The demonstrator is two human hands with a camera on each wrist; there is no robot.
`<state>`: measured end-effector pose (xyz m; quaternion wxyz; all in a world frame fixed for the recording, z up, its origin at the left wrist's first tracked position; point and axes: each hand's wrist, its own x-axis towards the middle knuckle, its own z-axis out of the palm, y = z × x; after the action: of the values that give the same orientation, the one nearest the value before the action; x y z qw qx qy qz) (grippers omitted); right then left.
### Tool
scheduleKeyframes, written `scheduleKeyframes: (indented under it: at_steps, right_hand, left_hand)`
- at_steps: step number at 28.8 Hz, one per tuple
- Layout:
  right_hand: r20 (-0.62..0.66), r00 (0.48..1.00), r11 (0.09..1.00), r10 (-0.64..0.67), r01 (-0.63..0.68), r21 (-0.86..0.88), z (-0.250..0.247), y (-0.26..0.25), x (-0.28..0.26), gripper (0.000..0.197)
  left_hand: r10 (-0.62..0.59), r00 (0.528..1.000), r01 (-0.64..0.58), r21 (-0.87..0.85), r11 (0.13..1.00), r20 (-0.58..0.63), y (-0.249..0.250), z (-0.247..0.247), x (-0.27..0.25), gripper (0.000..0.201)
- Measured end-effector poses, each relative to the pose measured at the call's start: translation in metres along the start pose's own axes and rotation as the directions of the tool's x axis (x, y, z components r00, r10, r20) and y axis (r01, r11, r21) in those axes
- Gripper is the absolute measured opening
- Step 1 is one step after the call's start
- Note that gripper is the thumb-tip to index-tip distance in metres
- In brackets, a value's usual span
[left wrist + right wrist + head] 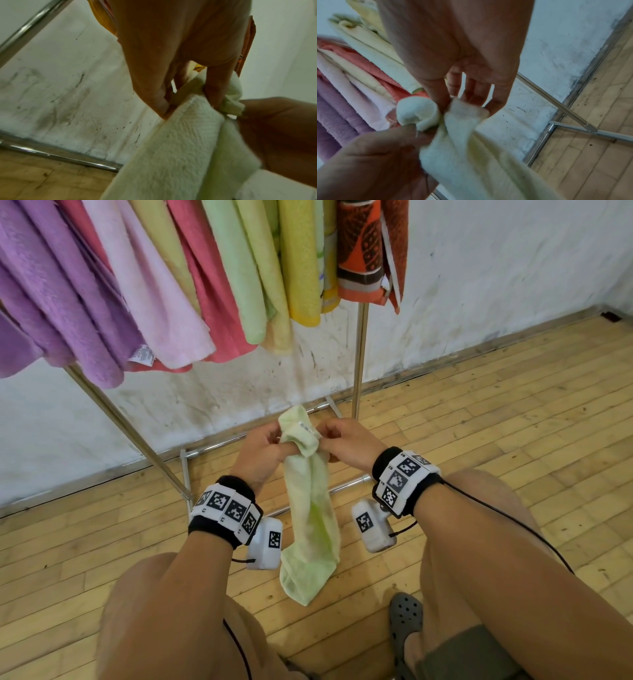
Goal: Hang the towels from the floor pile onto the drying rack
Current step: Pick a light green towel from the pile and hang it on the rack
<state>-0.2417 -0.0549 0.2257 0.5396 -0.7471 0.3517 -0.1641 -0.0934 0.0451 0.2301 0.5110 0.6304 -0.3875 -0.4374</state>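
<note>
I have the pale green terry towel pinched at its top edge by both hands, my left hand with thumb and curled fingers closed on one bunched corner and my right hand nipping the hem just beside it; the rest hangs as a narrow twisted strip between my knees, its lower end apparently just above the wooden plank floor. The risk, as I judge it, is that my two grips sit so close together that the cloth stays rolled up; if I lift it like this it would go over the bar as a rope, not spread flat, and could slide off. A loose pinch could also let the heavier hanging part drag the corner out of my fingers. The metal drying rack stands in front of me against a scuffed white wall, its top crowded with hanging purple, pink, coral, green and yellow towels, so free bar space looks scarce. A grey perforated clog shows by my right knee.
</note>
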Motion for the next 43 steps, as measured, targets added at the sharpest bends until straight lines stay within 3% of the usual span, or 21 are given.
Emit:
scheduleKeyframes:
  at_steps: [3, 9, 14, 19, 22, 24, 27, 29, 31, 36, 39, 43]
  right_hand:
    - [-0.054, 0.995, 0.995, -0.087, 0.090, 0.038, 0.000, -0.005, -0.004, 0.008]
    - [0.002, 0.996, 0.991, -0.092, 0.091, 0.102, 0.006, -0.007, -0.005, 0.018]
    - [0.010, 0.994, 0.993, -0.105, 0.104, 0.051, 0.008, -0.006, -0.006, 0.031]
    - [-0.139, 0.981, 0.988, -0.137, 0.145, 0.046, 0.007, 0.001, 0.000, 0.009]
    - [-0.187, 0.976, 0.988, -0.115, 0.132, 0.077, 0.005, 0.002, 0.001, 0.021]
    - [-0.187, 0.972, 0.987, -0.145, 0.156, 0.045, 0.004, 0.002, 0.001, 0.022]
    - [-0.137, 0.977, 0.986, -0.163, 0.165, 0.007, 0.002, 0.002, 0.000, 0.007]
    - [-0.092, 0.985, 0.989, -0.147, 0.144, -0.031, 0.001, 0.002, -0.001, 0.010]
    - [-0.096, 0.989, 0.993, -0.113, 0.110, -0.036, 0.001, 0.003, 0.000, 0.012]
    - [-0.209, 0.976, 0.998, -0.055, 0.058, 0.011, -0.004, 0.004, 0.002, 0.005]
    - [-0.219, 0.975, 0.996, -0.042, 0.057, 0.062, -0.006, 0.001, 0.001, 0.014]
    - [-0.195, 0.977, 0.996, -0.087, 0.086, -0.014, -0.009, -0.003, -0.002, 0.019]
  left_hand:
    - [-0.048, 0.998, 0.047, 0.036, 0.998, 0.027, -0.003, 0.003, 0.000, 0.042]
    - [-0.064, 0.996, 0.065, 0.013, 0.998, -0.067, -0.008, -0.001, 0.003, 0.044]
    - [-0.048, 0.991, 0.042, -0.050, 0.998, -0.121, -0.011, -0.003, 0.006, 0.027]
    - [-0.046, 0.998, 0.039, -0.127, 0.991, -0.052, -0.005, 0.000, 0.004, 0.041]
    - [-0.054, 0.998, 0.051, -0.192, 0.980, -0.010, 0.001, 0.003, 0.001, 0.039]
    - [-0.065, 0.997, 0.057, -0.213, 0.975, -0.035, 0.005, 0.005, -0.001, 0.036]
    - [-0.049, 0.994, 0.027, -0.219, 0.975, -0.096, 0.006, 0.005, 0.000, 0.031]
    - [-0.040, 0.989, 0.005, -0.235, 0.972, -0.141, 0.005, 0.003, 0.001, 0.021]
    - [-0.015, 0.986, -0.022, -0.223, 0.975, -0.164, 0.005, 0.000, 0.001, 0.011]
    - [-0.004, 0.985, -0.023, -0.149, 0.989, -0.175, 0.002, -0.005, 0.003, 0.012]
    - [-0.018, 0.978, -0.006, -0.117, 0.993, -0.210, -0.001, -0.007, 0.004, 0.006]
    - [-0.041, 0.973, 0.025, -0.076, 0.997, -0.229, -0.001, -0.008, 0.005, 0.024]
